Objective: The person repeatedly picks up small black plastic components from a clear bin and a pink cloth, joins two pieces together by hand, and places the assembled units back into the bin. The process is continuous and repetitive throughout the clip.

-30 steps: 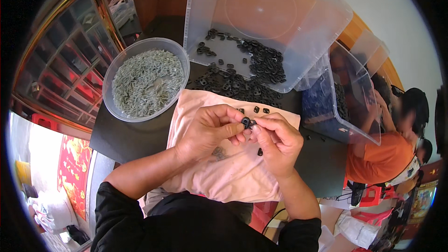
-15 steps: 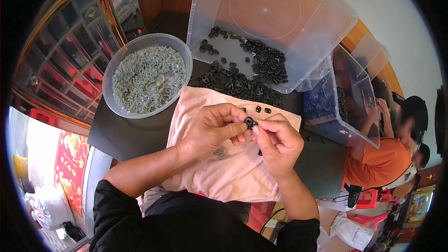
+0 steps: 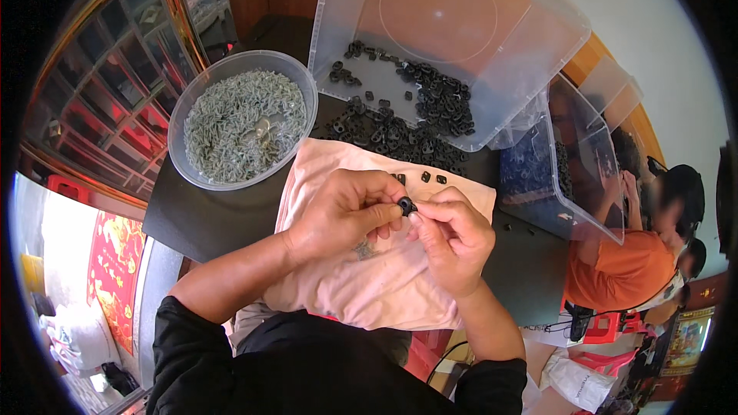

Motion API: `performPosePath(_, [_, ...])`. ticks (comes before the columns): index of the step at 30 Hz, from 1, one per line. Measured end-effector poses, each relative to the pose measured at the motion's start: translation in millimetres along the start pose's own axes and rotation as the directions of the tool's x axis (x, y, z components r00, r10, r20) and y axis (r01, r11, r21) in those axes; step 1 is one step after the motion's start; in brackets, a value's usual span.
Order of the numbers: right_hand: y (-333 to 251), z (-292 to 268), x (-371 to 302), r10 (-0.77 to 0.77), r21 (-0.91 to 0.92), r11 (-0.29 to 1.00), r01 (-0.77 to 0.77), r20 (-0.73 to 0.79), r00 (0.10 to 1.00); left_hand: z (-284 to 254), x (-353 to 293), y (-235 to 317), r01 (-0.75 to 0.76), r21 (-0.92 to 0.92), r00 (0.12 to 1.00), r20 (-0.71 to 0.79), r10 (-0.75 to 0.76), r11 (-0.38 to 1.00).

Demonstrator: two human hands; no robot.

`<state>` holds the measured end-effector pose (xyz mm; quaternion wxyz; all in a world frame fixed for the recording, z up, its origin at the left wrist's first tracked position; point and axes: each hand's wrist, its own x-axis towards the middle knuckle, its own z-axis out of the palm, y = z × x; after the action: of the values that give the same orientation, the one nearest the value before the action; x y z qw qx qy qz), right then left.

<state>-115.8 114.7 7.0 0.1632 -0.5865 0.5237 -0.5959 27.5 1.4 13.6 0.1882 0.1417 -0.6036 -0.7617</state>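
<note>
Over a pale pink cloth [image 3: 330, 292], my two hands meet at a small black plastic piece [image 3: 406, 205] with a rounded end and a hole, much like a cord lock. The thumb and index finger of my left hand [image 3: 342, 211] pinch it from the left. From the right, the thumb and index finger of my right hand [image 3: 459, 242] close on its other end; whether they also hold a smaller part is hidden. Beyond my fingers, a few similar black pieces [image 3: 426, 177] lie on the cloth, one of them partly covered by my left hand.
A round clear tub [image 3: 178, 119] of small slim greyish pieces, like springs, stands left. A big clear bin [image 3: 461, 15] lies tipped, black pieces [image 3: 384, 138] spilling onto the dark table [image 3: 184, 219]. Right are another clear bin [image 3: 584, 207] and a person in orange [image 3: 615, 269].
The black piece has shifted slightly left and turned a little between my fingertips. My right hand has moved slightly left with it. Both hands keep their pinch.
</note>
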Motion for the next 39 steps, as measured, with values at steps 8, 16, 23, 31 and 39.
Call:
performPosePath(8, [-2,-11,17,0.033,0.175,0.981,-0.087,0.288,0.957,-8,1,5,0.018,0.064,0.992,0.126,-0.026,0.998])
performPosePath(16, [4,-11,13,0.079,0.207,0.966,-0.153,0.328,0.941,-9,2,3,0.048,0.103,0.985,0.158,-0.064,0.994])
performPosePath(23, [6,-10,10,0.199,0.230,0.929,-0.291,0.351,0.915,-9,3,-5,0.073,0.135,0.986,0.139,-0.092,0.988])
performPosePath(31, [17,-8,8,0.212,0.191,0.940,-0.283,0.321,0.923,-10,5,-9,0.143,0.075,0.986,0.079,-0.148,0.987])
performPosePath(39, [15,-17,14,0.205,0.232,0.921,-0.312,0.392,0.897,-14,11,-8,0.137,-0.040,0.984,0.117,-0.132,0.990])
